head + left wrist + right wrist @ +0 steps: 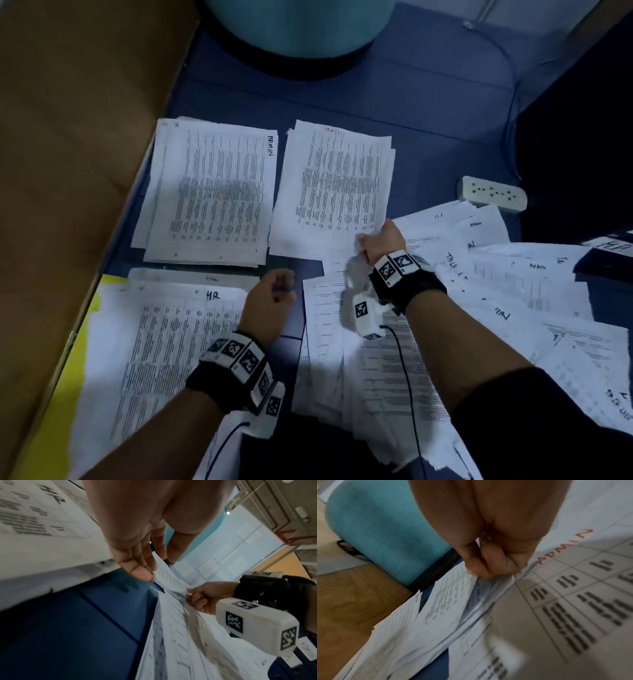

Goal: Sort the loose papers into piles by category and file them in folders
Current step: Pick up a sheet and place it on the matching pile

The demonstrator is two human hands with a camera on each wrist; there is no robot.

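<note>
- Printed sheet [334, 192]: long axis running near-to-far, near right corner pinched by right hand [378, 241] over far-right pile.
- Left hand [270, 301]: fingers loosely curled, holding nothing.

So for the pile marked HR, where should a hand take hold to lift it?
The HR pile lies flat on a yellow folder. Probably best pinched at its right edge, which overhangs the blue floor beside the empty left hand.
</note>
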